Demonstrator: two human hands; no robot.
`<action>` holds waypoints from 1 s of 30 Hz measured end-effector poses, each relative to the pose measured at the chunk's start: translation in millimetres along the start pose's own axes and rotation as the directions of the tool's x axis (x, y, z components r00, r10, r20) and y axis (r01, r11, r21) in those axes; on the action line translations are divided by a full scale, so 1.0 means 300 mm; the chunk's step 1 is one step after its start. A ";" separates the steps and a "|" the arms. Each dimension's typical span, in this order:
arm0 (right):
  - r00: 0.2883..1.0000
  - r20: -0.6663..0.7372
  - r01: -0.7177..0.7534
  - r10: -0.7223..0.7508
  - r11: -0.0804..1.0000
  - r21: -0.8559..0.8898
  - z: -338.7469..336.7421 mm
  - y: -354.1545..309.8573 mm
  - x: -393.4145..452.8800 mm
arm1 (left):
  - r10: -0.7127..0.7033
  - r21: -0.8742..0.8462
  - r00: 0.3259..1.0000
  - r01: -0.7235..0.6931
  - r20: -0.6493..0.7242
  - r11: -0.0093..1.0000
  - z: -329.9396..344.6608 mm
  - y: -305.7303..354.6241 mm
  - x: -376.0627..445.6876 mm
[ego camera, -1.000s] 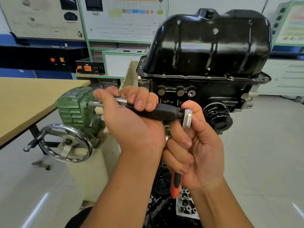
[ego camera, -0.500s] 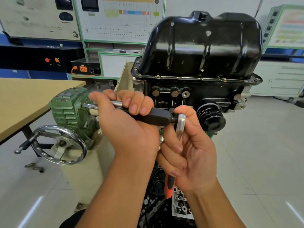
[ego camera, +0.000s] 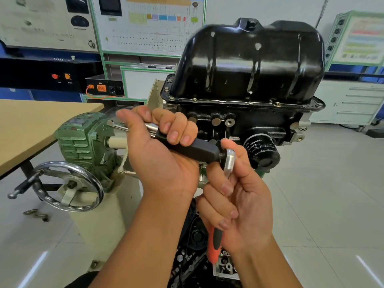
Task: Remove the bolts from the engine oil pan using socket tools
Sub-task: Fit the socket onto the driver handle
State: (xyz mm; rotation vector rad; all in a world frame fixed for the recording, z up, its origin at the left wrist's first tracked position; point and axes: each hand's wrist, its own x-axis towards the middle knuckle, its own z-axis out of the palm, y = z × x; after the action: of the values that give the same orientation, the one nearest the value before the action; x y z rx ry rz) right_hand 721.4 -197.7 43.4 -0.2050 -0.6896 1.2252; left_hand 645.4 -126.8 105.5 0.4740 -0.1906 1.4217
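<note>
The glossy black oil pan [ego camera: 249, 63] sits on top of the upturned engine block [ego camera: 239, 123], with small bolts [ego camera: 195, 99] along its flange. In front of the block, my left hand [ego camera: 158, 163] grips a black-handled extension bar [ego camera: 193, 149] whose steel shaft sticks out to the left. Its near end meets the silver head of a ratchet [ego camera: 229, 161]. My right hand [ego camera: 243, 204] holds that ratchet, and its orange and black handle pokes out below my fingers. Both tools are held clear of the pan.
A green gearbox [ego camera: 85, 138] with a steel handwheel [ego camera: 68, 186] stands on the engine stand at left. A wooden table [ego camera: 27, 125] lies further left. A black oil filter [ego camera: 261, 150] juts from the block. White drawers [ego camera: 351, 102] stand at the right, display boards behind.
Both hands and the joined tools have stayed together with the same grips. The view has shifted slightly, so the engine sits a little further left in the frame.
</note>
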 end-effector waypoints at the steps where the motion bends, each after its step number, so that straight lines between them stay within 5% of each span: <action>1: 1.000 0.024 0.002 -0.002 1.000 -0.025 -0.006 -0.011 0.004 | -0.019 -0.019 0.999 0.018 -0.033 1.000 0.004 0.000 -0.004; 6: 0.989 0.143 0.039 -0.029 0.997 -0.062 -0.005 -0.093 0.017 | -0.081 -0.006 0.993 0.080 -0.087 0.997 0.027 -0.011 -0.043; 9: 0.992 0.113 0.055 -0.049 0.997 -0.045 -0.002 -0.151 0.022 | -0.137 0.197 0.991 0.136 -0.008 0.971 0.014 -0.027 -0.067; 12: 0.994 0.104 -0.025 0.025 1.000 0.003 -0.013 -0.210 0.023 | -0.280 0.366 0.960 0.261 -0.001 0.893 -0.004 -0.024 -0.075; 15: 0.987 0.123 -0.108 0.107 0.994 0.008 -0.022 -0.233 0.027 | -0.379 0.316 0.925 0.364 -0.018 0.876 -0.022 -0.007 -0.061; 23: 0.955 0.176 -0.270 0.239 0.946 0.178 -0.061 -0.211 0.036 | -0.155 0.466 0.976 0.066 0.156 0.882 -0.074 0.006 -0.057; 30: 0.954 0.226 -0.224 0.198 0.970 0.097 -0.078 -0.251 0.014 | -0.305 0.332 0.951 0.304 -0.049 0.893 -0.067 -0.059 -0.110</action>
State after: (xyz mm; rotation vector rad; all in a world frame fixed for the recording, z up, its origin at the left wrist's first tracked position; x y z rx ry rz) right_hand 795.7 -215.1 64.3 -0.0449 -0.7914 1.5061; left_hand 654.7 -149.4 70.8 0.7547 0.1254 1.1440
